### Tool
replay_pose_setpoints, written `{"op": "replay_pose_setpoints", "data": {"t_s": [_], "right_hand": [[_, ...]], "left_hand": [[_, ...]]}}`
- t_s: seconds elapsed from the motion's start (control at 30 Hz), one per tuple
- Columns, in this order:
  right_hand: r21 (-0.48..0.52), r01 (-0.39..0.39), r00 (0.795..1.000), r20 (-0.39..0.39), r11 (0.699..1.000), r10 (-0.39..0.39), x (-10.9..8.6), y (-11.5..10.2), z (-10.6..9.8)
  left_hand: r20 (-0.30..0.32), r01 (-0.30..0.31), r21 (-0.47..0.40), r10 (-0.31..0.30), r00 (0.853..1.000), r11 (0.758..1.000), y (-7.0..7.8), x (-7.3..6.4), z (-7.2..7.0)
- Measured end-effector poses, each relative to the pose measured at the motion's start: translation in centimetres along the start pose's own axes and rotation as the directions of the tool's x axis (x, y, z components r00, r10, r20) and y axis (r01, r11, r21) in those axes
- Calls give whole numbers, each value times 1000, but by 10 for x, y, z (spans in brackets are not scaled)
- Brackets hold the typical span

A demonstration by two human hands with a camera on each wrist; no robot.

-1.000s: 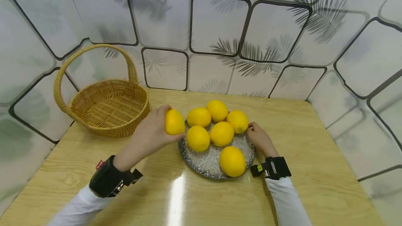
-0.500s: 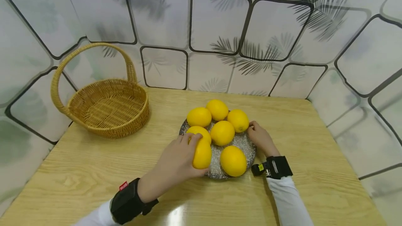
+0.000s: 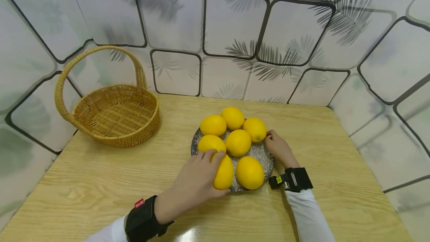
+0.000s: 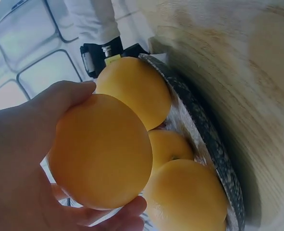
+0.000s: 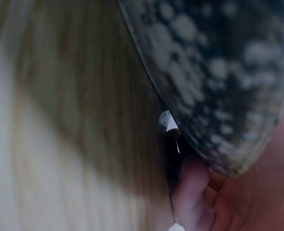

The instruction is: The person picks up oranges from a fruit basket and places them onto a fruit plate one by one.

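Note:
My left hand (image 3: 196, 178) grips a yellow lemon (image 3: 224, 174) over the near left part of a round, grey speckled plate (image 3: 264, 157). In the left wrist view the held lemon (image 4: 102, 151) sits between thumb and fingers, overlapping lemons on the plate behind it. Several more lemons lie on the plate, one of them a lemon (image 3: 250, 173) just right of the held one. At the plate's right side, my right hand (image 3: 279, 149) holds the rim. The right wrist view shows its fingers (image 5: 192, 187) curled below the plate's dark speckled edge (image 5: 214, 96).
A wicker basket (image 3: 152, 124) with a tall arched handle stands at the back left of the wooden table (image 3: 84, 182), with bare wickerwork showing inside. A patterned wall covering (image 3: 231, 25) rises behind the table and along both sides.
My left hand has carried its lemon from the plate's left side rightward and toward me, over the near part of the plate. My right hand has stayed at the rim.

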State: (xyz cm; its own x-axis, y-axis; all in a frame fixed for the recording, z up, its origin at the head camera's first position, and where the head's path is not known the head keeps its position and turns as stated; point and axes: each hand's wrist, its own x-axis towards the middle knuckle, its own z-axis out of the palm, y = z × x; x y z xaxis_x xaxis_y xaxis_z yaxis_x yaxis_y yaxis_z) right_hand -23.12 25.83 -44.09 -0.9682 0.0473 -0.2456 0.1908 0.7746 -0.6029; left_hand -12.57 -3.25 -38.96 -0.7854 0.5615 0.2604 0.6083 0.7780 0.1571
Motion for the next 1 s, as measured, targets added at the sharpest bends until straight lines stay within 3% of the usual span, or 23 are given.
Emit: {"op": "replay_pose_setpoints", "data": {"t_s": [0.37,0.73,1.0], "right_hand": [[-13,18,1000,-10,1000,-18,3,2,-1],[-28,22,1000,-19,999,-23,4,4,1],[-14,17,1000,-13,1000,-17,3,4,1]], "left_hand": [[18,-18,36,18,1000,999,2,2,7],[-5,-37,74,37,999,997,0,3,28],[38,-14,80,11,999,997,3,5,33]]}}
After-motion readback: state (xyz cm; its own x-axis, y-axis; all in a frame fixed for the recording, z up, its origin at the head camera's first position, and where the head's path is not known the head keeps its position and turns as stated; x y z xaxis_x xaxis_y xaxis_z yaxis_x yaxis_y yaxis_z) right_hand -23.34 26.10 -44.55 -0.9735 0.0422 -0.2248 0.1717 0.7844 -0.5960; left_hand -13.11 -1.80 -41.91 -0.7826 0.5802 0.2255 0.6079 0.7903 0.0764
